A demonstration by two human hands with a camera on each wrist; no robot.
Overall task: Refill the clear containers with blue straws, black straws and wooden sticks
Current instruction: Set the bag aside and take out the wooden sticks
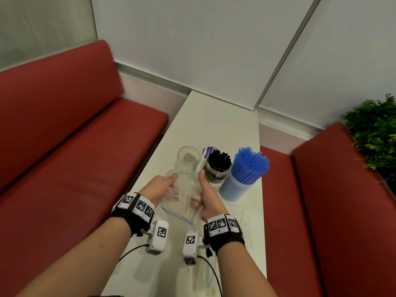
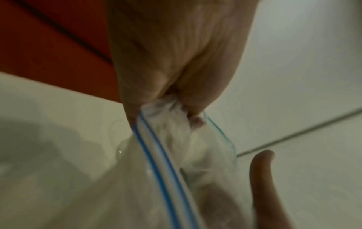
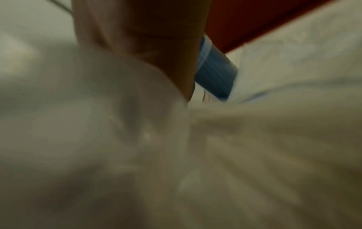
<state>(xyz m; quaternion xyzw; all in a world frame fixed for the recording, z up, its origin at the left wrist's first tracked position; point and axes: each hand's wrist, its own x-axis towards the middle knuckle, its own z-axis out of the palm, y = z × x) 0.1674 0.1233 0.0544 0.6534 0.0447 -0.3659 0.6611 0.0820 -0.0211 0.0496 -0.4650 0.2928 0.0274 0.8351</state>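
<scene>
Both hands hold a clear zip bag (image 1: 185, 190) above the white table (image 1: 214, 125). My left hand (image 1: 162, 188) bunches the bag's left side in its fist; the left wrist view shows the crumpled plastic (image 2: 168, 124) and the blue zip strip (image 2: 156, 162) running out of the fist. My right hand (image 1: 206, 198) grips the bag's right side, thumb up. Behind them stand three clear containers: one with no straws or sticks in it (image 1: 188, 160), one with black straws (image 1: 219, 166), one packed with blue straws (image 1: 246, 174), also visible in the blurred right wrist view (image 3: 215, 69).
Red bench seats (image 1: 75, 157) flank the narrow table on both sides. A second flat clear bag (image 1: 233, 213) lies under my right hand. A green plant (image 1: 375, 133) stands at the far right. White wall panels close off the table's far end.
</scene>
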